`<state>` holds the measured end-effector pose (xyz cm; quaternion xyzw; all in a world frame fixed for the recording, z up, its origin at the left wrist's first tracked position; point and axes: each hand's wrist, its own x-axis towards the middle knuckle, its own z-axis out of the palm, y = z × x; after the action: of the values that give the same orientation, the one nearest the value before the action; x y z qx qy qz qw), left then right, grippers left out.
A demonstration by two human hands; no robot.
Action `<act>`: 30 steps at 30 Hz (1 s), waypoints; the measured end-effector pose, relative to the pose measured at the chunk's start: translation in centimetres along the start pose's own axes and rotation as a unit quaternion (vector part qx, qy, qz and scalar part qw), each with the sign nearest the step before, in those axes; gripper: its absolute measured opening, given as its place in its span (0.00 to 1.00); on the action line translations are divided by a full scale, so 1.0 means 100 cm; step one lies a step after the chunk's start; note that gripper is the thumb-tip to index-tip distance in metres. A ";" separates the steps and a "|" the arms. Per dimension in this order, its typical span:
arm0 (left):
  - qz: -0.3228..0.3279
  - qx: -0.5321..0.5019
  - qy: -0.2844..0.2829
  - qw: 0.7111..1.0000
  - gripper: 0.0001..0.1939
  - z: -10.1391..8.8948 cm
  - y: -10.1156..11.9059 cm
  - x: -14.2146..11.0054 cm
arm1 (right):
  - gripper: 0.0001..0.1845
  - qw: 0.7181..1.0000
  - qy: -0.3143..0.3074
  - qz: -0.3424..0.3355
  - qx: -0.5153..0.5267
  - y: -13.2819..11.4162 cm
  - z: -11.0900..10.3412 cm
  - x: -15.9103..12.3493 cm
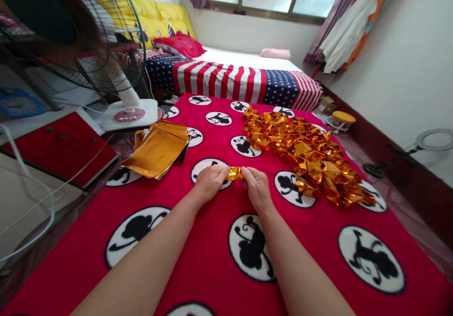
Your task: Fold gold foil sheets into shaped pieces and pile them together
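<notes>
Between my two hands is a small folded piece of gold foil paper [234, 173], held just above the red cloth. My left hand [211, 182] pinches its left end, and my right hand [256, 186] pinches the right end. To the left lies a stack of flat gold foil sheets [159, 148], its edges uneven. A large heap of folded gold foil pieces [300, 146] spreads over the cloth on the right. One folded foil piece [305, 188] sits at the heap's near edge, closest to my right hand.
The red cloth [198, 278] with white circles and black monkey figures covers the surface before me. An electric fan [129, 110] stands at the left, beside a red-fronted cabinet [60, 141]. Behind is a bed with a stars-and-stripes cover [226, 81]. A yellow stool [343, 117] stands at the right.
</notes>
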<state>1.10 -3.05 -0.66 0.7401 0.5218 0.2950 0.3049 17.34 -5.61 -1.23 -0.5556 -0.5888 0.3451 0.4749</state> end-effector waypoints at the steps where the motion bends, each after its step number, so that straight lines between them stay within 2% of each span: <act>1: 0.003 -0.003 -0.002 1.000 0.24 0.000 0.000 0.000 | 0.23 1.000 0.002 0.000 0.005 0.000 0.000 0.000; 6: -0.016 -0.048 0.023 0.998 0.25 0.003 -0.004 0.002 | 0.22 1.000 -0.023 -0.003 -0.011 0.000 0.001 -0.001; 14: -0.005 -0.105 0.003 0.995 0.25 0.004 -0.007 0.002 | 0.22 0.995 -0.022 0.015 0.100 -0.006 0.003 -0.002; 23: -0.048 -0.273 0.048 0.960 0.26 0.007 -0.005 0.006 | 0.23 0.985 -0.057 0.032 0.157 -0.006 0.002 0.001; 26: -0.057 -0.285 0.054 0.955 0.26 0.006 -0.004 0.006 | 0.23 0.987 -0.067 0.031 0.145 -0.006 0.002 0.001; 30: -0.041 -0.231 0.032 0.971 0.26 0.007 -0.008 0.004 | 0.22 0.982 -0.051 0.041 0.179 -0.004 0.004 0.001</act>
<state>1.22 -2.55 -1.69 0.6174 0.4792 0.4186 0.4625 16.80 -5.52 -0.98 -0.4669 -0.5173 0.4925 0.5214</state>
